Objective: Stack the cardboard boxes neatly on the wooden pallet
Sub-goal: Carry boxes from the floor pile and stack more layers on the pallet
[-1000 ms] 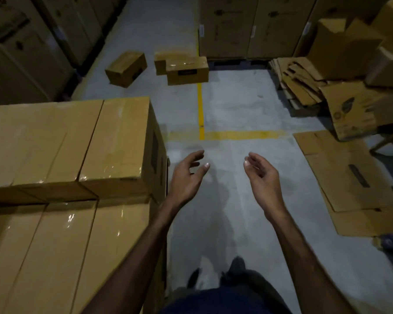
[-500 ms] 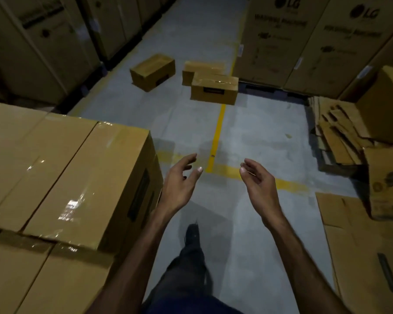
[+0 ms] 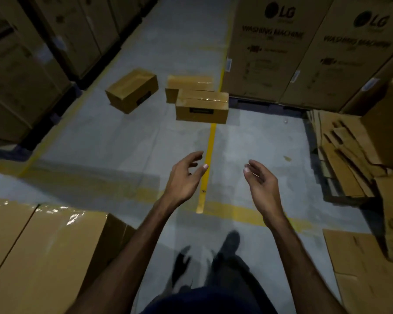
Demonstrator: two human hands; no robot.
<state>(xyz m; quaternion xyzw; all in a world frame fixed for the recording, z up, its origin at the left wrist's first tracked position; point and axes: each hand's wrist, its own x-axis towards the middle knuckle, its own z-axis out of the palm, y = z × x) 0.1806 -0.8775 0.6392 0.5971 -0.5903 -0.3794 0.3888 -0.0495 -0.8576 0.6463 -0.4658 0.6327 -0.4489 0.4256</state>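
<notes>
Three loose cardboard boxes lie on the grey floor ahead: a tilted box point(image 3: 132, 90) at the left, a taped box point(image 3: 202, 107) nearest me with a dark label, and another box point(image 3: 188, 83) just behind it. The stacked cardboard boxes point(image 3: 43, 252) fill the lower left; the pallet under them is hidden. My left hand point(image 3: 184, 177) and my right hand point(image 3: 260, 181) are held out in front of me, palms facing each other, fingers relaxed, holding nothing.
Tall washing-machine cartons point(image 3: 288, 48) stand at the back right, more tall cartons point(image 3: 21, 64) along the left. Flattened cardboard point(image 3: 340, 150) is piled at the right, with a sheet point(image 3: 368, 268) on the floor. A yellow floor line point(image 3: 210, 155) runs ahead between my hands.
I have walked forward past the stack, which has slid to the lower left. The three loose boxes are closer. Both hands stay empty and held out.
</notes>
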